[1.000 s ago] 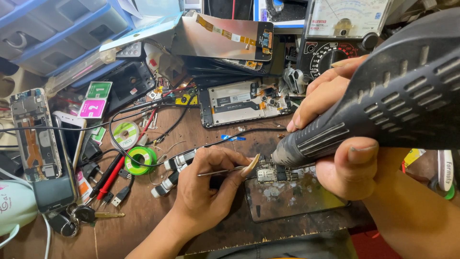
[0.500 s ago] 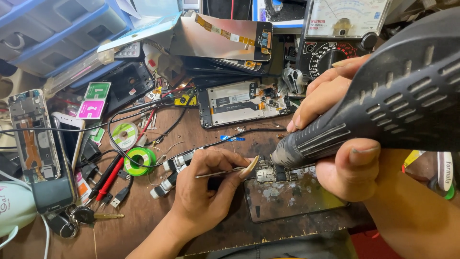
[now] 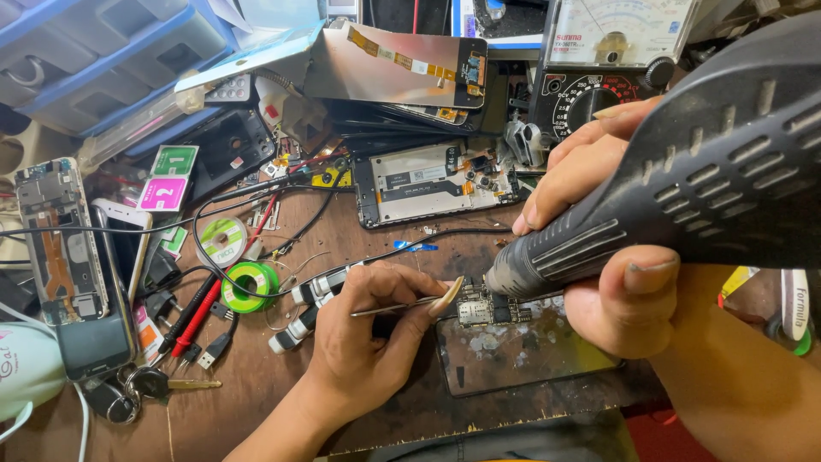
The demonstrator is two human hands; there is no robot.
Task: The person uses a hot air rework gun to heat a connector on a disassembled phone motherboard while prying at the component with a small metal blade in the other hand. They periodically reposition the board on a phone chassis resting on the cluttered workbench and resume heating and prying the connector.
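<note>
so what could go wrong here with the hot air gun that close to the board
1. The hot air gun nozzle sits almost on the small circuit board, so nearby parts may overheat or shift.
2. The left hand holds tweezers right beside the nozzle, so its fingertips could get burned.
3. The board rests on a dark glass panel, which might be damaged by the heat.
</note>
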